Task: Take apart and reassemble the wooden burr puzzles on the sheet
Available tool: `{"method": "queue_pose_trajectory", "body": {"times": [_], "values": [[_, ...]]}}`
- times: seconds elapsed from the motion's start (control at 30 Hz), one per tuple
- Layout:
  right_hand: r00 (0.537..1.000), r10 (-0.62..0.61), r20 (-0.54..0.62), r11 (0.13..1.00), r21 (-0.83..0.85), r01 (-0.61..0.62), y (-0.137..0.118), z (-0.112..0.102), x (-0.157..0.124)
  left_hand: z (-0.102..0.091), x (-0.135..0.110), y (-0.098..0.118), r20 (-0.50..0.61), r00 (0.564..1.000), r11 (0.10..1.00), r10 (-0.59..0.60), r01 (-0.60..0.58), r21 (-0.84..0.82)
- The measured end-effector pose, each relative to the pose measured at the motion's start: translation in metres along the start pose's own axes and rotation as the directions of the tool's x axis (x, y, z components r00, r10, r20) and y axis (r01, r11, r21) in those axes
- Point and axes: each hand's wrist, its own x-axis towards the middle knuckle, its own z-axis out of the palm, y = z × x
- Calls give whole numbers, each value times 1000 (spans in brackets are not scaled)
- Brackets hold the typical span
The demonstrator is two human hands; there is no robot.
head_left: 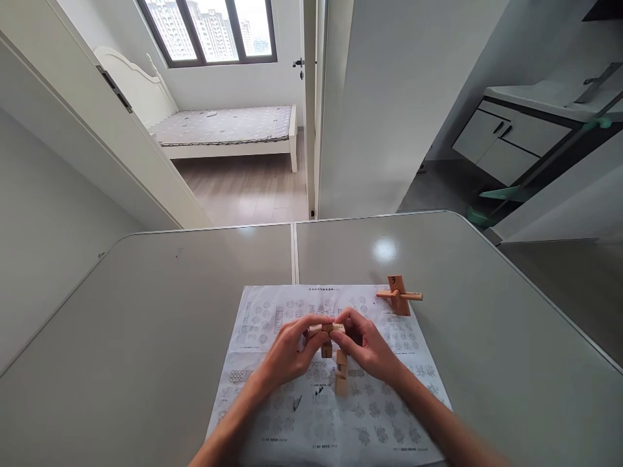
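My left hand (289, 353) and my right hand (367, 347) meet over a printed paper sheet (272, 311), both pinching a small cluster of light wooden puzzle blocks (327, 329) from either side. Just below the hands, a notched wooden piece (341, 375) lies or stands on the sheet; I cannot tell whether it joins the held cluster. A separate cross-shaped wooden puzzle assembly (400, 295) stands at the sheet's far right corner, untouched.
The sheet lies on a grey folding table (146, 311) with a seam down its middle. Beyond the table, an open doorway shows a bed (228, 126) under a window; a white wall stands ahead and cabinets (511, 139) at the right.
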Motion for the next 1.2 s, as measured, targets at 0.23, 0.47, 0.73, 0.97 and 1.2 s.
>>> {"method": "queue_pose_trajectory", "body": {"times": [0.23,0.47,0.73,0.97,1.2], "values": [[1000,-12,18,1000,-9,12,-2,-1,0,0,-1,-7,27,999,999,42,-42,-15],[1000,25,-17,989,148,-23,4,-1,4,5,-4,-10,19,999,997,-40,39,63],[998,25,-54,980,198,-13,6,1,6,9,0,-10,-66,990,992,-128,128,-2],[988,-101,-113,948,-312,61,4,-14,-1,4,4,-14,-228,930,947,-289,242,-213],[922,-189,337,763,-540,354,-8,-20,-8,5,4,-13,-228,930,945,-289,239,-224]]}}
